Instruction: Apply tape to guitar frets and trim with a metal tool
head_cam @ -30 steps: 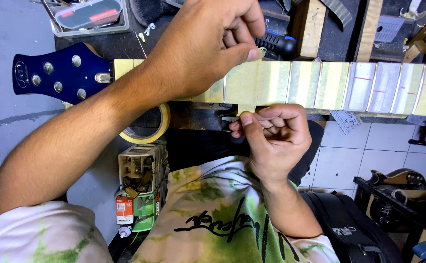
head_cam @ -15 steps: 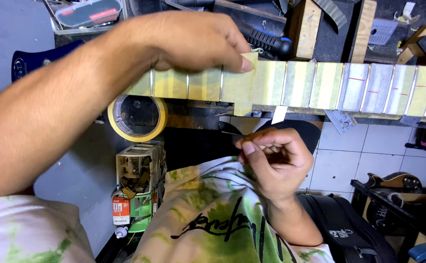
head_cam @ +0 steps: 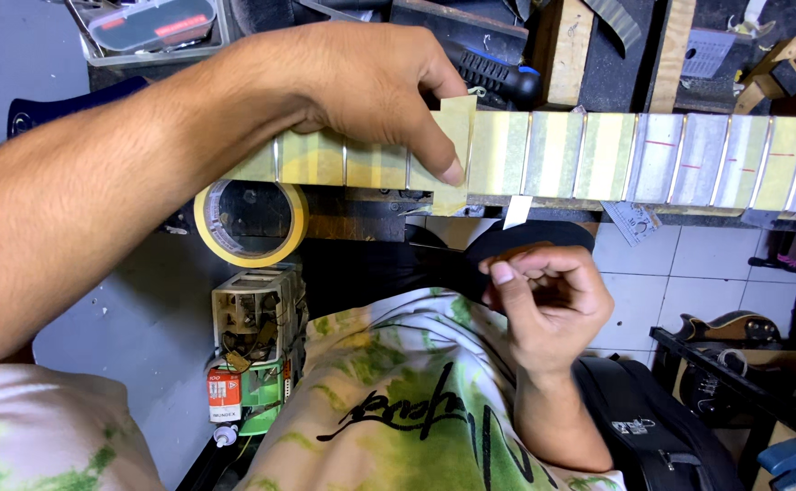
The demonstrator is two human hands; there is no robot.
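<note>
Two hands busy: left hand [head_cam: 361, 91] presses yellow tape strip [head_cam: 453, 136] onto taped guitar fretboard [head_cam: 598, 155], fingers [head_cam: 439, 150] narrow; right hand [head_cam: 548, 305] curled shut, empty.

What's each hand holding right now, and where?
Left hand presses a masking tape strip onto the guitar neck, thumb on its lower part. Right hand: cannot tell.

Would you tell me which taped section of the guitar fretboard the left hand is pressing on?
The left hand presses the yellow masking tape strip just left of mid-neck; its lower end overhangs the fretboard edge loose, whereas the neighbouring strips are trimmed flush.
</note>
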